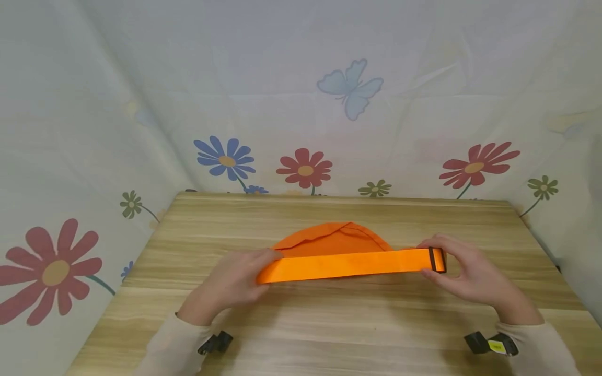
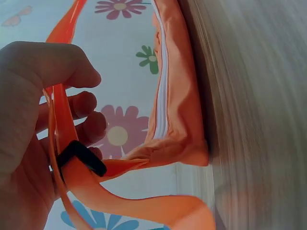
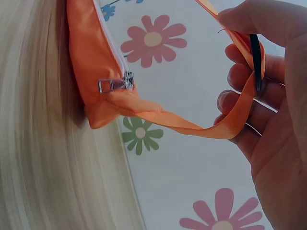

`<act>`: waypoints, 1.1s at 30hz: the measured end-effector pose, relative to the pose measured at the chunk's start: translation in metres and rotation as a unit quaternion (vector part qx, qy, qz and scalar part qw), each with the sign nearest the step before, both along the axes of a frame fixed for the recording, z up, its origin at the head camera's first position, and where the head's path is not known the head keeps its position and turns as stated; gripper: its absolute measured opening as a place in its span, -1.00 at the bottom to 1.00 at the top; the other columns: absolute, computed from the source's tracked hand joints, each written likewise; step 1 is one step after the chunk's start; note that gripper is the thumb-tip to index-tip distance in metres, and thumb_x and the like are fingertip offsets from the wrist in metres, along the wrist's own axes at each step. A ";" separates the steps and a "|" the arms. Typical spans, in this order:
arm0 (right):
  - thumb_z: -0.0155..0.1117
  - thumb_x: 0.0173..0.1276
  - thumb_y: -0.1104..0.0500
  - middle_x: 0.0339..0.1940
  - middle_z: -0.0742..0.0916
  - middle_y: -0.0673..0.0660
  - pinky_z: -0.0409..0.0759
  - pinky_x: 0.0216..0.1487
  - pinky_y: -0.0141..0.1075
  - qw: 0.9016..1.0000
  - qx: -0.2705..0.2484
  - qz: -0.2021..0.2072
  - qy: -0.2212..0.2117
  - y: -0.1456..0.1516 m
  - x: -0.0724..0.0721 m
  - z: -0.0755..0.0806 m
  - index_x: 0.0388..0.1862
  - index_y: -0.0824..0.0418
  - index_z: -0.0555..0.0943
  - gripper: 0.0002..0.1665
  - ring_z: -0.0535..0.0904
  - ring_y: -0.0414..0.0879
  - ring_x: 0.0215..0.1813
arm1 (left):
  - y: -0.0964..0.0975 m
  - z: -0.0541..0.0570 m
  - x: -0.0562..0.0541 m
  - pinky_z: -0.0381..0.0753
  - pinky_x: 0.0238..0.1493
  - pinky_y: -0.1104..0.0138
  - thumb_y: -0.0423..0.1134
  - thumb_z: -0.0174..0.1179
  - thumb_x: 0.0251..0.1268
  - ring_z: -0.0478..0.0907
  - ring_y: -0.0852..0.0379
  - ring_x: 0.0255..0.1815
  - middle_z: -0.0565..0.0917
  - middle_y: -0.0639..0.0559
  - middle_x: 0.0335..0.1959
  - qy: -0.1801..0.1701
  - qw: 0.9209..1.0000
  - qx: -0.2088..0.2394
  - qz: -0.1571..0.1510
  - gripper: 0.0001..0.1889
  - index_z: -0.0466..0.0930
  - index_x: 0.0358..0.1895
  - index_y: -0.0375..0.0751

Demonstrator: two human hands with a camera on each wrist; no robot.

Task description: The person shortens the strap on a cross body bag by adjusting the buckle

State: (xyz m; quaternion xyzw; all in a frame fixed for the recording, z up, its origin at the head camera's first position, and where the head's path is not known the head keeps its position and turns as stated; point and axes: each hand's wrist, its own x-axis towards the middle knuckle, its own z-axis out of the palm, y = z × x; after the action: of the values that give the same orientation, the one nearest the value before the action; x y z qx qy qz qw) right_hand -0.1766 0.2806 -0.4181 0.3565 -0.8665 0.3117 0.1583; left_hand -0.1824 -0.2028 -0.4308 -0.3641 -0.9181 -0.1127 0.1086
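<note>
An orange zip bag [image 1: 336, 243] sits low on the table, partly behind its own strap [image 1: 329, 265], which is stretched between both hands. My left hand [image 1: 240, 277] pinches the strap at its left end; a black plastic slider [image 2: 86, 158] hangs on the webbing beside those fingers in the left wrist view. At the other end, my right hand [image 1: 470, 271] grips the strap by a second black slider [image 1: 438, 260]. A white zip [image 2: 164, 86] runs along the bag's edge. Its metal zip pull [image 3: 111, 86] shows near one corner in the right wrist view.
The wood-grain table [image 1: 329, 334] is bounded at the back and sides by a pale cloth [image 1: 263, 62] printed with flowers and a butterfly. Small black devices [image 1: 215, 343] are strapped at both wrists, over light sleeves.
</note>
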 end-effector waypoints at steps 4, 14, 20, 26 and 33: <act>0.75 -0.02 0.38 -0.07 0.77 -0.11 0.54 0.04 -0.65 1.000 0.013 -0.014 -0.001 0.005 -0.001 -0.001 0.16 0.02 0.69 -0.27 0.59 -0.29 -0.15 | -0.008 -0.001 -0.001 0.84 -0.01 0.14 -0.22 0.60 0.12 0.80 0.08 -0.13 0.85 0.04 0.06 0.014 1.000 0.005 -0.007 -0.47 0.68 0.20 -0.08; 0.78 -0.08 0.37 -0.07 0.79 -0.11 0.56 0.00 -0.67 0.999 0.029 -0.026 0.023 0.018 -0.001 -0.004 0.14 0.04 0.71 -0.24 0.61 -0.31 -0.16 | -0.031 -0.003 -0.001 0.81 -0.13 0.19 -0.31 0.60 0.01 0.76 0.14 -0.24 0.86 0.07 -0.10 0.032 0.999 0.030 -0.012 -0.51 0.72 0.09 -0.11; 0.82 -0.10 0.29 -0.06 0.79 -0.11 0.53 0.03 -0.71 0.997 0.054 -0.044 0.035 0.024 -0.001 -0.004 0.17 0.07 0.71 -0.22 0.60 -0.31 -0.16 | -0.046 -0.008 0.000 0.81 -0.08 0.13 -0.32 0.63 -0.02 0.77 0.08 -0.18 0.85 0.05 -0.10 0.028 0.999 0.031 0.008 -0.52 0.74 0.06 -0.14; 0.85 -0.14 0.26 -0.09 0.76 -0.15 0.55 -0.08 -0.65 0.994 0.080 -0.055 0.045 0.029 0.000 -0.004 0.15 0.09 0.71 -0.21 0.54 -0.35 -0.20 | -0.055 -0.012 -0.001 0.82 -0.03 0.07 -0.34 0.62 -0.04 0.79 0.01 -0.13 0.86 0.00 -0.08 0.031 0.999 0.029 0.016 -0.52 0.74 0.04 -0.19; 0.88 -0.13 0.10 -0.11 0.78 -0.14 0.73 -0.20 -0.37 0.986 0.121 -0.102 0.044 0.036 0.002 -0.003 0.14 0.10 0.73 -0.21 0.54 -0.35 -0.21 | -0.059 -0.012 -0.002 0.80 -0.03 0.07 -0.31 0.66 -0.03 0.75 0.02 -0.12 0.85 -0.02 -0.06 0.037 0.999 0.020 0.020 -0.51 0.73 0.03 -0.20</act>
State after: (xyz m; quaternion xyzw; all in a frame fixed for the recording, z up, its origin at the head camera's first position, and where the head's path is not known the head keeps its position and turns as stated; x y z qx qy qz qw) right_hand -0.1744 0.3166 -0.4216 0.2964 -0.9216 0.1707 0.1832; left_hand -0.1842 -0.2613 -0.4433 -0.3477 -0.9180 -0.1148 0.1521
